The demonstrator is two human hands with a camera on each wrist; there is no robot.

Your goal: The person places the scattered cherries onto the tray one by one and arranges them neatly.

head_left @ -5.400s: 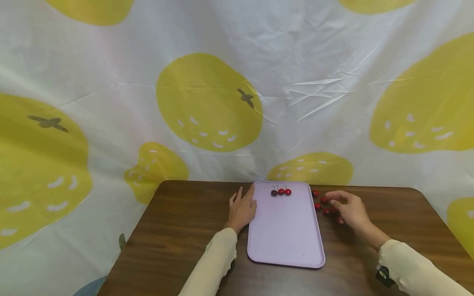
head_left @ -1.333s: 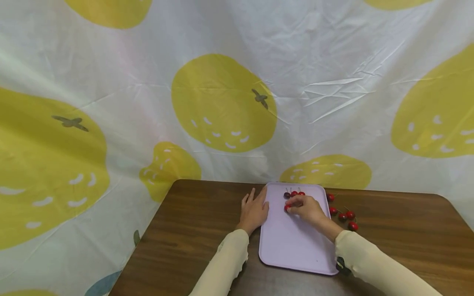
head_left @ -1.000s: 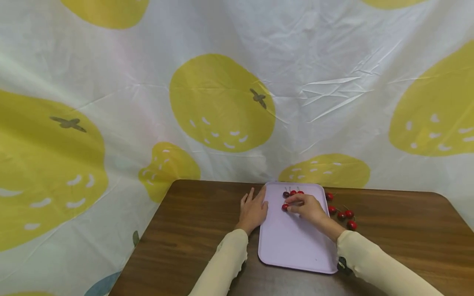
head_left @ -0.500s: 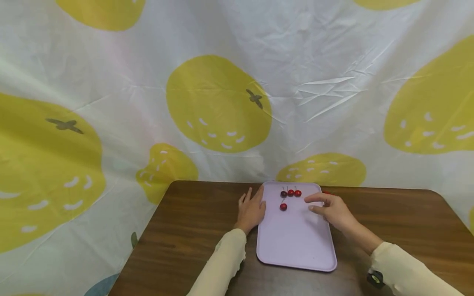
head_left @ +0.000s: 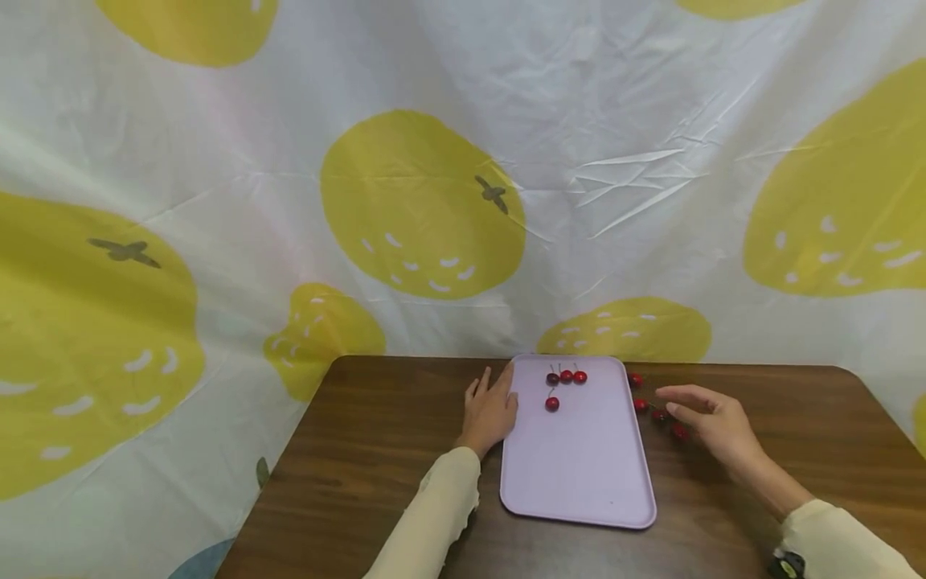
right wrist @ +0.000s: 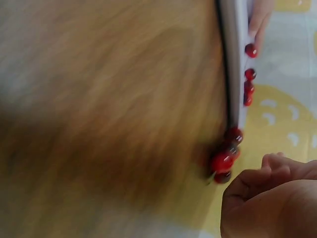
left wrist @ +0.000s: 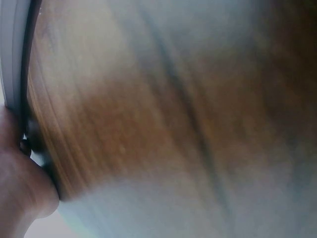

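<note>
Brown wood table (head_left: 362,466) carries the lilac tray (head_left: 579,474). Your left hand (head_left: 490,410) lies flat against its left edge. Your right hand (head_left: 712,422) hovers loosely open, holding nothing, over loose cherries (head_left: 659,415) right of the tray; four cherries (head_left: 552,404) sit on it.

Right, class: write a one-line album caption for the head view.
Left hand rests by a lilac tray holding four cherries; right hand reaches for loose cherries on the table.
</note>
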